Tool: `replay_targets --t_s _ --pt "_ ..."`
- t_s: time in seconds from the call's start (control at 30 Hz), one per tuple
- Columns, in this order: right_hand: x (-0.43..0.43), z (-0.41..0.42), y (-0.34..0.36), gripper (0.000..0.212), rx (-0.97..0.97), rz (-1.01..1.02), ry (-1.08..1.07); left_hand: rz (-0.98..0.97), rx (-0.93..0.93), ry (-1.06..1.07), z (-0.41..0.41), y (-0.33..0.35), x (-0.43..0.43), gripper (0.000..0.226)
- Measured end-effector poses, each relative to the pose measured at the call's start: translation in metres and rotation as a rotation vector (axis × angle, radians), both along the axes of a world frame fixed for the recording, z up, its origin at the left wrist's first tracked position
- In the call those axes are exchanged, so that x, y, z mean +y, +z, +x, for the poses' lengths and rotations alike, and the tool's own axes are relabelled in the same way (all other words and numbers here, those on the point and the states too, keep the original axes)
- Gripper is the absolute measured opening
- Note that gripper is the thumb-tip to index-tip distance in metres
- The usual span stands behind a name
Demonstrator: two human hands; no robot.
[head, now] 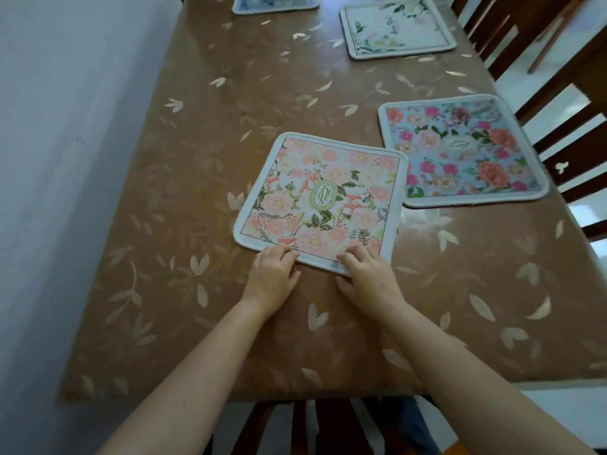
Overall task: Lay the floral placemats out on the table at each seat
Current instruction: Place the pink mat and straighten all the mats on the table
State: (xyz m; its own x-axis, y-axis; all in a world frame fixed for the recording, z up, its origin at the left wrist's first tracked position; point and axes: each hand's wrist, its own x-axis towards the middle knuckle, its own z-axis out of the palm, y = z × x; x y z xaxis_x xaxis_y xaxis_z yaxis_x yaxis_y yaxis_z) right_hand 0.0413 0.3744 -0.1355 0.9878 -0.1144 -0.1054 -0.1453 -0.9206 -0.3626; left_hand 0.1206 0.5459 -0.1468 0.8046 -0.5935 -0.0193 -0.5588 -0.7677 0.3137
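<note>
A pink floral placemat [323, 195] with a green oval label lies flat, slightly turned, on the brown leaf-patterned tablecloth [203, 133]. My left hand [272, 277] pinches its near edge left of the middle. My right hand [368, 274] pinches the same edge near the right corner. A blue placemat with pink and orange flowers [463, 152] lies to the right, almost touching the pink one. Farther back lies a white placemat with green leaves [397, 26]. A blue-toned placemat [276, 3] is cut off by the top edge.
A white wall [65, 159] runs along the table's left side. Dark wooden chairs [558, 103] stand along the right side, and another chair back [315, 425] shows below the near table edge.
</note>
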Motion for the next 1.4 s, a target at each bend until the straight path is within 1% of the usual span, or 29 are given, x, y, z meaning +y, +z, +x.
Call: replay_targets --t_s 0.27,0.37,0.47,0.63,0.8,0.9,0.97,1.1,1.23,1.4 --pt "0.010 0.005 -0.013 0.018 -0.082 0.131 -0.200 -0.042 -0.029 -0.055 0.016 -0.001 0.001 0.015" --pt "0.014 0.007 -0.015 0.011 -0.117 0.129 -0.212 -0.039 -0.075 -0.121 0.020 0.002 -0.002 0.007" --pt "0.017 0.006 -0.017 0.005 -0.154 0.121 -0.212 -0.019 -0.104 -0.193 0.024 0.006 -0.005 0.011" --pt "0.018 0.008 -0.016 0.004 -0.167 0.119 -0.219 0.034 -0.086 -0.267 0.030 0.012 -0.008 0.015" --pt "0.019 0.009 -0.013 0.002 -0.169 0.115 -0.192 0.042 -0.073 -0.296 0.030 0.016 -0.009 0.017" --pt "0.018 0.010 -0.012 0.004 -0.145 0.113 -0.175 0.059 -0.063 -0.287 0.030 0.014 -0.009 0.011" --pt "0.017 0.008 -0.011 0.004 -0.151 0.114 -0.164 0.046 -0.060 -0.276 0.028 0.010 -0.008 0.006" --pt "0.017 0.000 -0.011 0.002 -0.163 0.097 -0.129 -0.013 -0.030 -0.249 0.013 0.007 0.000 0.007" --pt "0.018 -0.011 -0.010 0.003 -0.134 0.101 -0.051 -0.078 0.000 -0.209 -0.011 0.005 0.014 0.011" --pt "0.026 -0.027 -0.011 0.005 -0.099 0.085 0.076 -0.105 -0.002 -0.115 -0.043 0.003 0.034 0.015"
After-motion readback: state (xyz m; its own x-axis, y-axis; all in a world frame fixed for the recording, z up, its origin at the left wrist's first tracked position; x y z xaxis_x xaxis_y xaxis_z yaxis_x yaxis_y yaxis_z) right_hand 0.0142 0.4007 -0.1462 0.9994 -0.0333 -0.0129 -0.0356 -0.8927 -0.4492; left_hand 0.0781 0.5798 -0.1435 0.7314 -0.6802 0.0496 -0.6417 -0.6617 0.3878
